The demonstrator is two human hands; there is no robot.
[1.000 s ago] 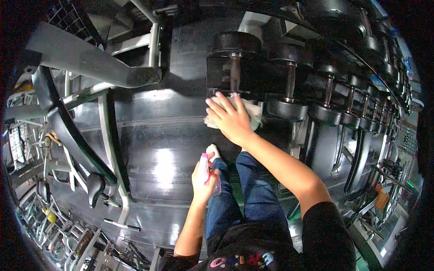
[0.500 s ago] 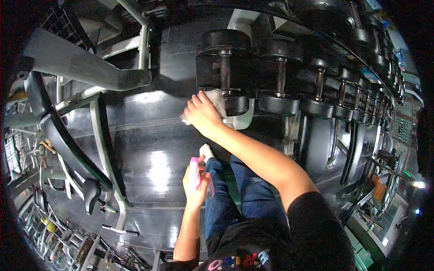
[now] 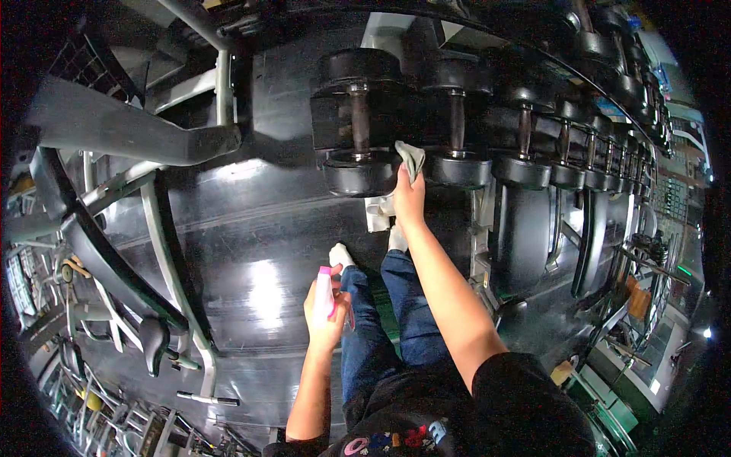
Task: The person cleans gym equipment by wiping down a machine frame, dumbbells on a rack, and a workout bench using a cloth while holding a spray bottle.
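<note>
My left hand [image 3: 327, 314] is closed round a spray bottle [image 3: 324, 289] with a pink and white top, held low in front of my legs. In my right hand [image 3: 410, 199] is a pale cloth [image 3: 412, 160], pinched so that it stands up from the fingers. That hand is at the right end of the nearest dumbbell's front head [image 3: 359, 175], in the gap before the second dumbbell [image 3: 459, 169]. Whether the cloth touches either dumbbell I cannot tell. Both dumbbells are black with metal handles and lie on a rack.
More dumbbells [image 3: 521, 171] run along the rack to the right, with another row above. On the left stands a grey-framed machine with a black pad [image 3: 122, 263]. My feet [image 3: 341, 255] are on the shiny dark floor [image 3: 228, 228].
My right hand and the cloth have moved right, from the left end of the nearest dumbbell's front head to its right end. My left hand keeps the spray bottle in nearly the same place.
</note>
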